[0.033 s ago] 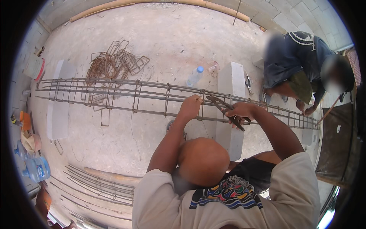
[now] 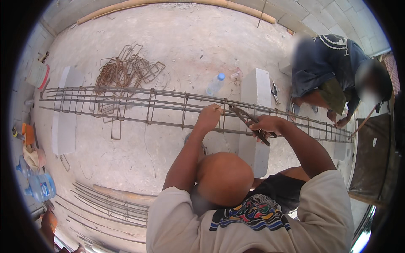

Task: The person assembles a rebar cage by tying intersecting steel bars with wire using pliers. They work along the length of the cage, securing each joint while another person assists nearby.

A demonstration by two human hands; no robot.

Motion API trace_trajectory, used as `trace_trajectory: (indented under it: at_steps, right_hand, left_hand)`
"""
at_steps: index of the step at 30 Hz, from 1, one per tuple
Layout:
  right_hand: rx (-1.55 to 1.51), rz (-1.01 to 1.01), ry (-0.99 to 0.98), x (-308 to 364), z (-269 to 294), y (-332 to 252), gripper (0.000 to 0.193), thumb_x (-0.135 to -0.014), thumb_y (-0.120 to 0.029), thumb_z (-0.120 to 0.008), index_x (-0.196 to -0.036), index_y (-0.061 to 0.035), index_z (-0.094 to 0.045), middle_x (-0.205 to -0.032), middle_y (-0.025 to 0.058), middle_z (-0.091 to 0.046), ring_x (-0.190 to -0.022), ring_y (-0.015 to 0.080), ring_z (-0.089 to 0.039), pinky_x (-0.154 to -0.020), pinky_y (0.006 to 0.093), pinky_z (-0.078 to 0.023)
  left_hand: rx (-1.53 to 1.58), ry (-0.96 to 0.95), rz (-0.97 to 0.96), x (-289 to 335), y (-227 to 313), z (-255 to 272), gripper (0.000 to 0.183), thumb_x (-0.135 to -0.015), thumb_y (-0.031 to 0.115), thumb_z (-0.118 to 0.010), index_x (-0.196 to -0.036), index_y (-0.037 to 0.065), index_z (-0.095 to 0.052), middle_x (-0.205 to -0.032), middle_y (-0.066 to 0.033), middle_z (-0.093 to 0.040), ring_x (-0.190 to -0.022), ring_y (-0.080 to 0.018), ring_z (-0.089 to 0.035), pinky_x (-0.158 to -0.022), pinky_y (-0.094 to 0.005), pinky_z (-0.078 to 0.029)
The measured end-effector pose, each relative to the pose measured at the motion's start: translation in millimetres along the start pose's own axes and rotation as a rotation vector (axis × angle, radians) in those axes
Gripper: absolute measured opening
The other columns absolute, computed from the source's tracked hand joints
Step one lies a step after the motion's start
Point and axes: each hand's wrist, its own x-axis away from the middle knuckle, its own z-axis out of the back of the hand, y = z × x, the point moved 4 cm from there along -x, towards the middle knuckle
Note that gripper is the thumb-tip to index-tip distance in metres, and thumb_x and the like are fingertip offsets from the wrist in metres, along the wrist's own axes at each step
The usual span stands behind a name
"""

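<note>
A long rebar cage [image 2: 148, 122] of straight bars and square stirrups runs across in front of me. My left hand [image 2: 209, 118] is closed at a stirrup in the middle of the cage, its fingertips pinched together; what they grip is too small to make out. Just to its right, my right hand [image 2: 270, 124] holds dark long-handled pincers [image 2: 241, 114] over the cage. The pincers' head points up and left, close to the left fingertips, and the handles spread through my right fingers.
Pale blocks [image 2: 64, 130] [image 2: 256, 86] support the cage. Beyond it lie a heap of rusty stirrups [image 2: 124, 69] and a plastic bottle [image 2: 215, 84]. A co-worker [image 2: 329, 71] crouches at the cage's right end. More bars [image 2: 105, 206] lie at lower left, near a water jug [image 2: 41, 187].
My hands and the pincers have barely shifted. The cage has stayed where it was.
</note>
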Motion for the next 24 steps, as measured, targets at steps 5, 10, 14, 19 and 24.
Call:
trace_trajectory:
  at_steps: [5, 10, 14, 19, 24]
  right_hand:
    - [-0.055, 0.055, 0.164, 1, -22, 22, 0.047, -0.092, -0.027, -0.058, -0.129, 0.0004, -0.048, -0.088, 0.0125, -0.057, -0.070, 0.0225, -0.065, -0.058, 0.0377, -0.058]
    - [-0.209, 0.126, 0.286, -1, -32, 45, 0.037, -0.091, -0.029, -0.059, -0.107, 0.0039, -0.055, -0.083, 0.0115, -0.059, -0.063, 0.0188, -0.063, -0.052, 0.0342, -0.055]
    - [-0.009, 0.131, 0.415, 17, -22, 54, 0.039, -0.092, -0.030, -0.058, -0.108, 0.0050, -0.054, -0.079, 0.0131, -0.059, -0.059, 0.0192, -0.062, -0.050, 0.0339, -0.052]
    - [0.109, 0.155, 0.539, 15, -23, 64, 0.041, -0.092, -0.032, -0.057, -0.111, 0.0047, -0.054, -0.074, 0.0136, -0.059, -0.058, 0.0206, -0.061, -0.051, 0.0355, -0.049]
    - [0.090, 0.208, 0.693, 15, -33, 74, 0.048, -0.089, -0.036, -0.060, -0.119, 0.0022, -0.053, -0.082, 0.0200, -0.062, -0.083, 0.0362, -0.064, -0.077, 0.0471, -0.049]
  left_hand:
    - [0.411, -0.027, 0.206, -40, 7, 21, 0.023, -0.086, 0.018, -0.055, -0.094, -0.001, -0.065, -0.078, -0.0154, -0.064, -0.063, -0.0298, -0.058, -0.063, -0.0406, -0.048]
    - [-0.540, -0.298, -0.286, -57, 35, -44, 0.022, -0.082, 0.014, -0.052, -0.091, -0.002, -0.065, -0.089, -0.0174, -0.068, -0.078, -0.0325, -0.066, -0.069, -0.0455, -0.051]
    - [-0.764, -0.260, -0.054, -29, 48, -4, 0.024, -0.082, 0.012, -0.048, -0.091, -0.001, -0.066, -0.094, -0.0232, -0.067, -0.089, -0.0397, -0.066, -0.076, -0.0489, -0.052]
    - [-0.467, 0.318, 0.061, -78, 82, 73, 0.028, -0.087, 0.017, -0.046, -0.093, -0.002, -0.065, -0.093, -0.0244, -0.067, -0.087, -0.0395, -0.066, -0.076, -0.0473, -0.052]
    - [-0.110, 0.307, -0.279, -52, 156, 71, 0.028, -0.092, 0.023, -0.050, -0.091, -0.001, -0.065, -0.077, -0.0213, -0.065, -0.073, -0.0341, -0.064, -0.069, -0.0403, -0.050]
